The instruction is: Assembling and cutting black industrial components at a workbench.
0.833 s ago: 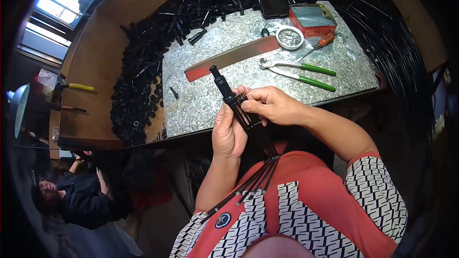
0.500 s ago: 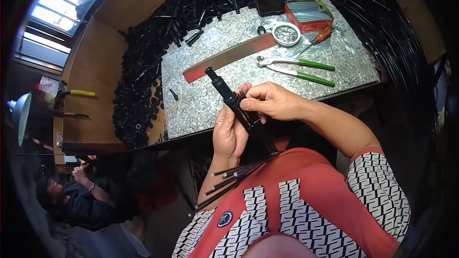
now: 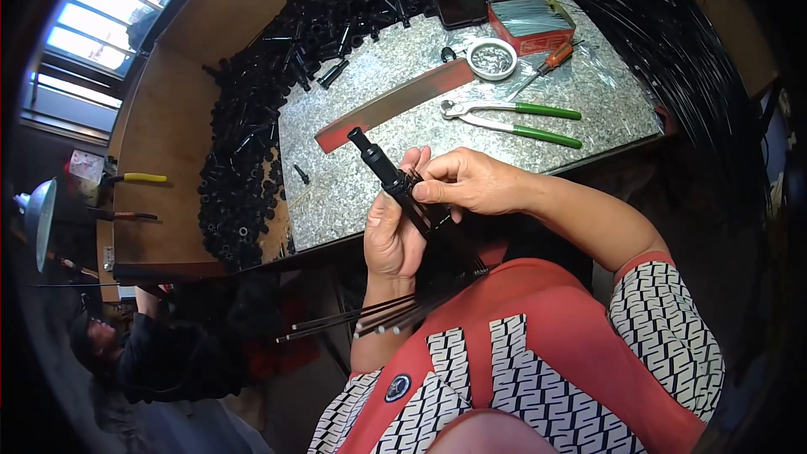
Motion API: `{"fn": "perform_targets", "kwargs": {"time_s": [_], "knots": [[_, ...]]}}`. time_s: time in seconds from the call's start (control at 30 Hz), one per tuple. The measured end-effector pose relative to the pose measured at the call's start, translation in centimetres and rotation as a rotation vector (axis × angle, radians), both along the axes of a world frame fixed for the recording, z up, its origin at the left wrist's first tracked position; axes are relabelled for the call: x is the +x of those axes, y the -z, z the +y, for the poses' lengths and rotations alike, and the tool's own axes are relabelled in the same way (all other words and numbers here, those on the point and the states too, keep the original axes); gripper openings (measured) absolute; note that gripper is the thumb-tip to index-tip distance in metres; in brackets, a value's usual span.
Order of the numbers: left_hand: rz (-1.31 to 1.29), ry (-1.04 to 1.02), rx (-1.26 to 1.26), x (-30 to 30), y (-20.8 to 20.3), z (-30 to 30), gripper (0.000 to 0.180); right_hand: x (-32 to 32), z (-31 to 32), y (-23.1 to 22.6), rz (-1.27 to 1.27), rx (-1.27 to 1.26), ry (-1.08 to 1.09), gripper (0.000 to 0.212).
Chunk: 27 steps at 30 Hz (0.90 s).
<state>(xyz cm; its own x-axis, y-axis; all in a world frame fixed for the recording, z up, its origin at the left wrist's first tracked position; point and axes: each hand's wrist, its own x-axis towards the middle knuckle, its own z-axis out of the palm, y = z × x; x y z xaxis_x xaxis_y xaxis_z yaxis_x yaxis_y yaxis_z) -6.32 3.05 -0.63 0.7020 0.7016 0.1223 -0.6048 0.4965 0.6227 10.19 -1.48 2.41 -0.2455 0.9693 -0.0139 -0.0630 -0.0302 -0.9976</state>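
Held above the near edge of the stone slab is a black umbrella frame (image 3: 382,166), tilted with its tubular end up and to the left. My left hand (image 3: 391,240) is closed round its lower part. From the right, my right hand (image 3: 464,183) pinches at the joint just below the tubular section, fingers bent in; any small piece between the fingertips is hidden. Thin dark ribs (image 3: 378,319) with pale tips fan out past my left forearm. The lower part of the frame blends into the dark area in front of my shirt.
On the slab (image 3: 336,210) lie green-handled pincers (image 3: 496,106), a red-ended metal bar (image 3: 395,108) and an orange-handled screwdriver (image 3: 559,55). Behind are a white bowl (image 3: 494,77) of small metal bits and a red box (image 3: 538,44) of thin wires. Black parts (image 3: 244,151) heap leftward; rods (image 3: 689,59) right.
The ribs' pale tips have swung up and left across my left forearm. Both hands have kept hold of the frame, moving slightly. At lower left, another person's raised hand has lowered.
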Motion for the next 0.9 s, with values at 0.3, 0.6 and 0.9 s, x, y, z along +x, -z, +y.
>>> {"fn": "perform_targets", "kwargs": {"time_s": [0.3, 0.6, 0.9], "knots": [[0.023, -0.035, -0.123, 0.0, 0.5, 0.0, 0.041, 0.0, 0.0, 0.4, 0.018, 0.003, 0.000, 0.035], [-0.001, -0.071, -0.150, -0.1, 1.2, 0.2, 0.038, -0.3, 0.2, 0.5, 0.014, -0.004, 0.013, 0.035], [-0.017, -0.014, -0.138, -0.4, 0.8, 0.5, 0.044, -0.2, 0.4, 0.1, 0.008, -0.013, -0.022, 0.035]]}}
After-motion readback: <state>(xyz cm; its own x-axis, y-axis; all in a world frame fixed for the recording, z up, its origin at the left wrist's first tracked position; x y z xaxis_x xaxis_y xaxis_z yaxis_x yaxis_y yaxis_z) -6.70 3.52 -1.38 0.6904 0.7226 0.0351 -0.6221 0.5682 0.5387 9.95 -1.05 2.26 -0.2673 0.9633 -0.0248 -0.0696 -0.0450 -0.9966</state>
